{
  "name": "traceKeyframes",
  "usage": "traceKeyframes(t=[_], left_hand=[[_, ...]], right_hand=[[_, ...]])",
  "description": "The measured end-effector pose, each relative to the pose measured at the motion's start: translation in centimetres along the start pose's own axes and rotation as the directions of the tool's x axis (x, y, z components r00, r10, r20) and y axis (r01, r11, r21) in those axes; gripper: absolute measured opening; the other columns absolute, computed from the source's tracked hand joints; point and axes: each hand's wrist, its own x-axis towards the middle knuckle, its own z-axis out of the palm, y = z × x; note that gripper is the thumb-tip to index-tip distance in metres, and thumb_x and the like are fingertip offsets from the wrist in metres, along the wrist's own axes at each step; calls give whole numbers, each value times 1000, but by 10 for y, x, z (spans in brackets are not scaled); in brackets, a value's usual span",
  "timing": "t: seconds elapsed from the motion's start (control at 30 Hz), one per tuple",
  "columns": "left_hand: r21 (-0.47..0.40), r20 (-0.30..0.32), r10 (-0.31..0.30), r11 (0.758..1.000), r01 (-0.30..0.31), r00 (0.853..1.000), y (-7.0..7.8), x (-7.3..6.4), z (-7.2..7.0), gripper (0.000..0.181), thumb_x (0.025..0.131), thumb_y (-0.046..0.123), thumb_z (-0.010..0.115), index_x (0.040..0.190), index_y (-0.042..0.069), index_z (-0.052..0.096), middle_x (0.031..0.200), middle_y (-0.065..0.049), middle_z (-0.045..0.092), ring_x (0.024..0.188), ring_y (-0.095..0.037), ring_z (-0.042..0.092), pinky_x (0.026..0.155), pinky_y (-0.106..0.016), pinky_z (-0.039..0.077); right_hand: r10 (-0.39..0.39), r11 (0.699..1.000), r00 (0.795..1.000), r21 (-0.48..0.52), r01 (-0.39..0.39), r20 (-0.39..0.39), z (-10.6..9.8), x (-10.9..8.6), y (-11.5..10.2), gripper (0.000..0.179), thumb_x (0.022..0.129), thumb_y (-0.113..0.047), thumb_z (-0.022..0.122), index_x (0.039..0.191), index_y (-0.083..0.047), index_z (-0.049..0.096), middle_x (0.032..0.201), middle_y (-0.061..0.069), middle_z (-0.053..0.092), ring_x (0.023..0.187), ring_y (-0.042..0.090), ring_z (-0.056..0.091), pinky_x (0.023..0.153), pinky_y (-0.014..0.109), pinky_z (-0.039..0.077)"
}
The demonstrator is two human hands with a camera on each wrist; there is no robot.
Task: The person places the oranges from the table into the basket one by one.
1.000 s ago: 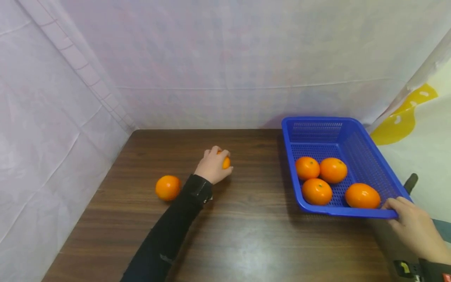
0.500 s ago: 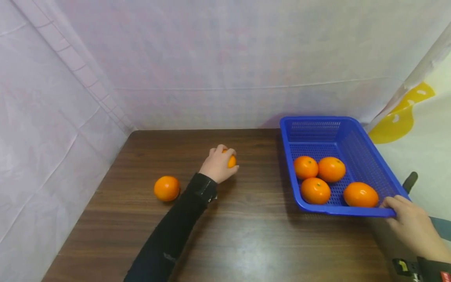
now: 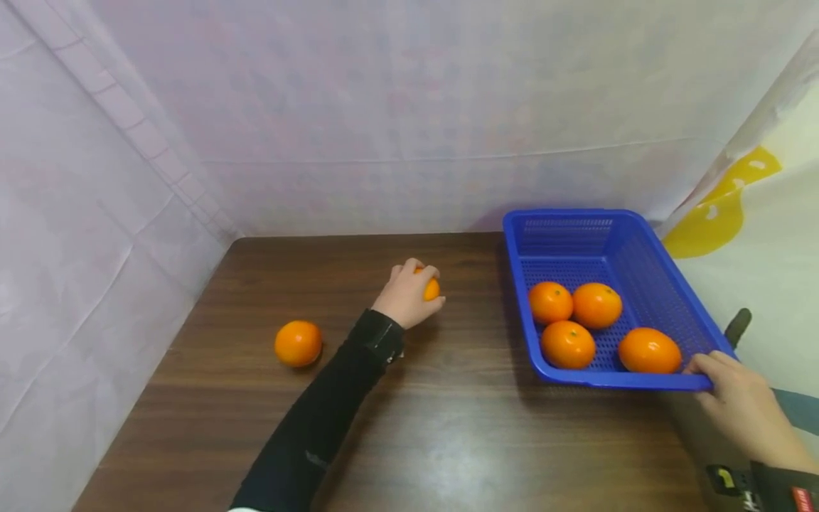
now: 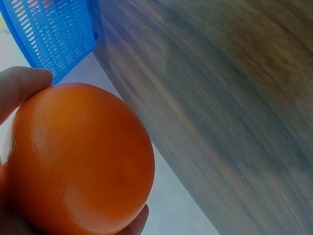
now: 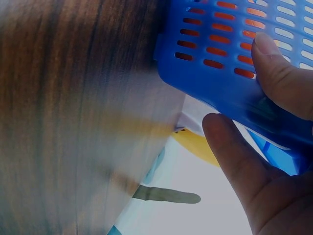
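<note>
My left hand [image 3: 407, 297] grips an orange [image 3: 431, 289] over the middle of the table; in the left wrist view the thumb and fingers wrap round this glossy orange [image 4: 83, 156], which looks lifted off the wood. Another orange [image 3: 298, 343] lies on the table to the left of that forearm. At the right stands a blue plastic basket [image 3: 521, 299] with slotted sides, holding several oranges, among them one orange [image 3: 650, 350] near the front rim. My right hand [image 3: 739, 398] holds the basket's front right corner, with the thumb [image 5: 279, 73] on its outer wall in the right wrist view.
The dark wooden table [image 3: 461, 427] ends at a pale cloth [image 3: 409, 107] hanging behind it. More cloth [image 3: 83, 249] hangs along the left side. To the right is a white sheet with a yellow print [image 3: 710, 224].
My left hand has moved to the right with the orange in its grip. The right hand stays on the basket's corner, and the other oranges lie as before.
</note>
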Motion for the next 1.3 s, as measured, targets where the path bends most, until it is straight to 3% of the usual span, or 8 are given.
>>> traceKeyframes(t=[0.8,1.3], left_hand=[[43,21,45,998,-46,999,27,19,6,48,96,47,64,136,22,58,141,-11,48,127,-34,48,96,-42,54],[20,11,79,997,-79,997,45,31,7,49,98,47,61,139,21,55,143,-13,46,126,-36,48,95,-41,54]], right_hand=[[-26,1000,999,4,26,-20,0,-2,0,33,60,14,75,72,-12,58,71,-1,51,61,12,41,53,28,32],[0,1000,1000,4,0,-14,0,-1,-3,32,62,15,74,72,-11,58,72,0,51,62,14,42,53,28,33]])
